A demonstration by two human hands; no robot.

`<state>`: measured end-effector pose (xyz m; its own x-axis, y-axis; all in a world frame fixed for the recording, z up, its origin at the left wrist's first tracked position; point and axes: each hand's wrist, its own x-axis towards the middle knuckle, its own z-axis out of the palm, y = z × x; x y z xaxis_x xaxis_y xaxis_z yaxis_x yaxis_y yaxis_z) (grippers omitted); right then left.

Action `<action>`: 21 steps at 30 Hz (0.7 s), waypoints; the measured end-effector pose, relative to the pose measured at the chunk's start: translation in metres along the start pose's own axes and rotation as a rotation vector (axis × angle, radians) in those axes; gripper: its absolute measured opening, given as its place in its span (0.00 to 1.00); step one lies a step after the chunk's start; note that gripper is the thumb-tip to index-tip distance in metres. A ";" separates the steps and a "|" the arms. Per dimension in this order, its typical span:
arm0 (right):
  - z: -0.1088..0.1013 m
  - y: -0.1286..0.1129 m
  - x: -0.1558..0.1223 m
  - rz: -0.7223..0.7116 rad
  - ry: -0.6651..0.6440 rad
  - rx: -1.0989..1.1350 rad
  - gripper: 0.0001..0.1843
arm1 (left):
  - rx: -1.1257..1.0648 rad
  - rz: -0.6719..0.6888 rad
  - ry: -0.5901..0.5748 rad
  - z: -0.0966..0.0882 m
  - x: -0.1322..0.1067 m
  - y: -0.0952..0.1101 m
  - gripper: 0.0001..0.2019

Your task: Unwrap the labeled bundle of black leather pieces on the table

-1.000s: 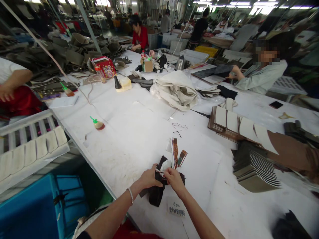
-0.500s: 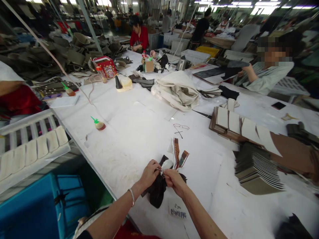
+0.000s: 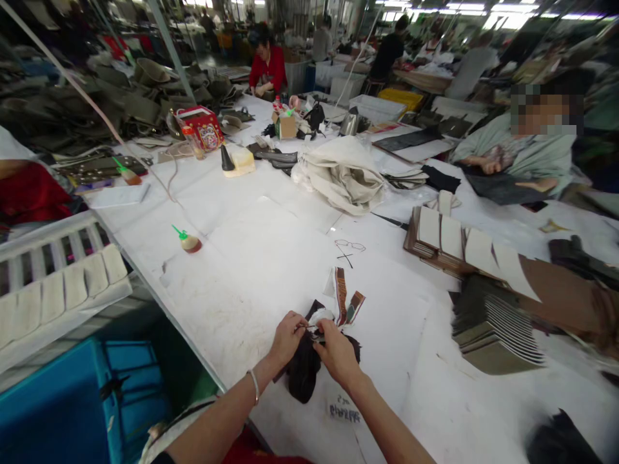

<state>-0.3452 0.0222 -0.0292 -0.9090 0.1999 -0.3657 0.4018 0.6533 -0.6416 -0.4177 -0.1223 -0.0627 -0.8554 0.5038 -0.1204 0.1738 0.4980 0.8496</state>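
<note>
On the white table in front of me lies a dark, soft, leather-like piece (image 3: 304, 377), bunched up, with white crumpled stuffing (image 3: 321, 315) showing at its top. My left hand (image 3: 289, 338) pinches its upper edge, fingers closed around something thin. From the other side, my right hand (image 3: 335, 351) has thumb and index finger bent in at the same spot, close to the left fingertips. What exactly sits between the fingers is too small to make out. Just beyond, a brown patterned strap (image 3: 341, 295) and a shorter patterned strip (image 3: 355, 307) stick out.
Eyeglasses (image 3: 350, 246) and a green-tipped glue bottle (image 3: 186, 240) stand farther in. Stacked brown panels (image 3: 452, 240) and grey-green folded pieces (image 3: 498, 332) lie to the right. A blue bin (image 3: 104, 386) is below the table edge at left. Co-workers sit around the table.
My right hand has shifted slightly up, its fingers now over the white stuffing. My left hand stays nearly in place. The co-worker at right has lowered a dark sheet to the table.
</note>
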 end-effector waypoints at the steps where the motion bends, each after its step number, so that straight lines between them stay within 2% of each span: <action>1: 0.000 -0.001 -0.003 0.014 -0.009 -0.055 0.13 | 0.008 -0.003 -0.003 -0.001 0.000 0.002 0.11; 4: 0.004 -0.004 -0.009 0.073 -0.039 -0.176 0.11 | 0.045 -0.007 -0.018 -0.003 -0.001 0.011 0.11; 8: 0.006 -0.010 -0.012 0.121 -0.083 -0.264 0.12 | 0.114 -0.039 -0.043 0.001 -0.003 0.023 0.02; 10: 0.004 -0.012 -0.015 0.156 -0.127 -0.294 0.13 | 0.132 -0.075 -0.048 0.005 -0.002 0.024 0.03; 13: -0.002 -0.012 -0.021 0.185 -0.198 -0.332 0.14 | 0.104 -0.104 -0.075 0.006 0.000 0.022 0.05; 18: -0.013 -0.010 -0.036 0.145 -0.310 -0.372 0.09 | -0.029 -0.151 -0.130 -0.004 0.005 0.011 0.04; 21: -0.027 -0.011 -0.046 0.123 -0.327 -0.394 0.07 | -0.093 -0.186 -0.161 -0.009 0.008 0.007 0.05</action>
<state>-0.3106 0.0253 0.0128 -0.7503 0.0956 -0.6541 0.3745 0.8769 -0.3013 -0.4281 -0.1212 -0.0528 -0.7782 0.5193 -0.3532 -0.0311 0.5298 0.8476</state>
